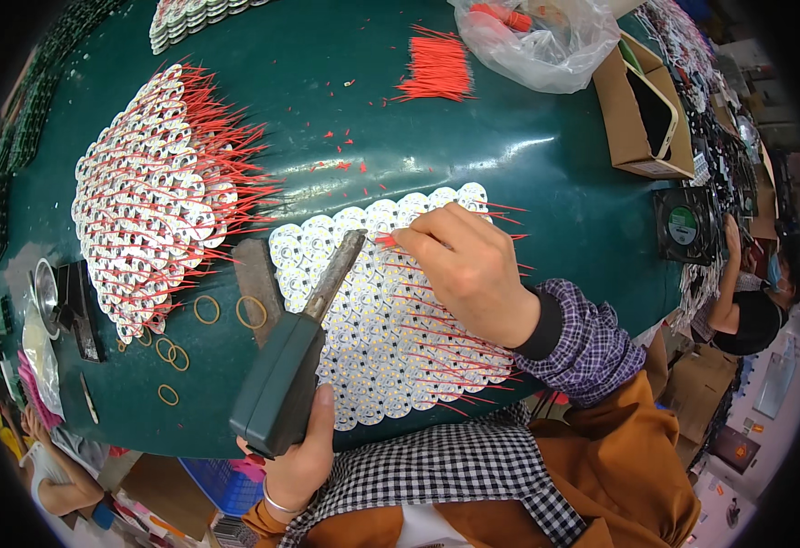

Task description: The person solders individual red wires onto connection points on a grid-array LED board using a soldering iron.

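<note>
My left hand (304,461) is wrapped round a dark green soldering gun (281,384). Its worn metal shaft reaches up and right over a sheet of round white LED boards (372,347). My right hand (468,265) is closed in a pinch on a short red wire (387,240) at the upper part of that sheet, close to the gun's tip. Thin red wires stick out from the boards along the sheet's right side. Under my right hand, part of the sheet is hidden.
A fanned stack of wired boards (144,201) lies at the left, near rubber bands (206,310) and a grey block (258,283). Loose red wires (438,64) and a plastic bag (546,41) sit at the back; a cardboard box (633,119) and black fan (683,224) stand right.
</note>
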`<state>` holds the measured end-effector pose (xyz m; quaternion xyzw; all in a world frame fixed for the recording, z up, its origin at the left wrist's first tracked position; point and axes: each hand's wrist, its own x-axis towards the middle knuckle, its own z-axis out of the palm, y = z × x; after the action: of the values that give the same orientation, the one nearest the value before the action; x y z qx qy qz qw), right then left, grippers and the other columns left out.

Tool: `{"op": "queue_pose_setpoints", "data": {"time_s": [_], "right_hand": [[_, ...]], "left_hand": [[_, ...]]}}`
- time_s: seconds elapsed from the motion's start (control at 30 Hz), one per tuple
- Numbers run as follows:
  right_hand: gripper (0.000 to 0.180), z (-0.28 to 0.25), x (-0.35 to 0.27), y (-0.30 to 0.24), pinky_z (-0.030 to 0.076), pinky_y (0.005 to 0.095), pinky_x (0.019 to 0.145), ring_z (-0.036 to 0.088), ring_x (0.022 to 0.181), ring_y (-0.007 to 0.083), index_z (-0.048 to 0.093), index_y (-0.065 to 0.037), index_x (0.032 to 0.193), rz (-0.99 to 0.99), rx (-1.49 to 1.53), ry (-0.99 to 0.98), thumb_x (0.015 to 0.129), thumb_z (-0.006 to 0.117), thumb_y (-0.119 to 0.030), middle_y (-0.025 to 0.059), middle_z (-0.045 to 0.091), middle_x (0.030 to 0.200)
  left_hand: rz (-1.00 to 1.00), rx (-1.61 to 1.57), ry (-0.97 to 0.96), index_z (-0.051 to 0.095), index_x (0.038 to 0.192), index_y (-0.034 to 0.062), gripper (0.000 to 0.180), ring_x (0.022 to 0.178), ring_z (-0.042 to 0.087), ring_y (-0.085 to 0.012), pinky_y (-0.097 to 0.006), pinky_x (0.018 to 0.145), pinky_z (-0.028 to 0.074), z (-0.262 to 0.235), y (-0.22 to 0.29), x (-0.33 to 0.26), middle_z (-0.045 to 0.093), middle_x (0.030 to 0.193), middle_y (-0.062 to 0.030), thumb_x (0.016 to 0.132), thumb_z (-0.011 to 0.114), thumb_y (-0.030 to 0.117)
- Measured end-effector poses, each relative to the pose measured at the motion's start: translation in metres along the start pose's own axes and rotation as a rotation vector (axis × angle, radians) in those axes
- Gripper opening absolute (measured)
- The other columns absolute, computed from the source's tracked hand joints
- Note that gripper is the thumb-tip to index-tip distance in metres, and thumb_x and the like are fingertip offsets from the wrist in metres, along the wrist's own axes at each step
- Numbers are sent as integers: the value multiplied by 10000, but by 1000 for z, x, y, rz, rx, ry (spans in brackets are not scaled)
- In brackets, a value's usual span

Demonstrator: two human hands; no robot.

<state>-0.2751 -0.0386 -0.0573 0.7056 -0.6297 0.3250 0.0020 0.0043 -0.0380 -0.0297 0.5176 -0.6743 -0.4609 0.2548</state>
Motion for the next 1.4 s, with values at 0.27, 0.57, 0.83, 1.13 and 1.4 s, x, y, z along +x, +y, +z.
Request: {"op": "queue_pose_setpoints", "data": {"time_s": [0.27,0.57,0.83,1.13,1.4], "right_hand": [[229,2,0,1,528,339,631,649,760,215,716,-9,943,1,-11,-6,714,719,10,69,653,859],[204,3,1,0,520,334,617,635,746,209,710,-16,932,10,-23,-6,728,714,-3,61,637,845],[170,5,0,-1,522,334,685,621,799,208,679,-26,904,14,-43,1,737,705,-48,53,598,855],[224,-4,3,-1,523,335,614,637,730,223,716,-8,943,25,-21,56,727,732,48,72,645,857],[236,2,-4,7,529,343,658,615,782,217,684,-11,950,42,-26,37,714,672,-18,64,605,874]], "left_hand": [[-26,-14,-11,653,1185,-57,315,623,577,-80,-227,531,456,6,3,6,692,931,-80,885,739,-18],[67,107,-24,635,1091,-44,218,615,580,-85,-236,536,453,7,6,7,651,832,-55,896,729,-21],[32,-110,86,609,1137,-48,284,578,569,-107,-239,495,447,2,4,-1,656,963,-112,871,704,-79],[96,-36,-13,605,1242,-52,388,573,557,-96,-238,484,432,-4,11,13,694,1073,-134,868,704,-85],[9,3,0,651,1195,-49,336,614,572,-84,-234,519,453,7,14,17,710,1033,-106,869,735,-57]]}}
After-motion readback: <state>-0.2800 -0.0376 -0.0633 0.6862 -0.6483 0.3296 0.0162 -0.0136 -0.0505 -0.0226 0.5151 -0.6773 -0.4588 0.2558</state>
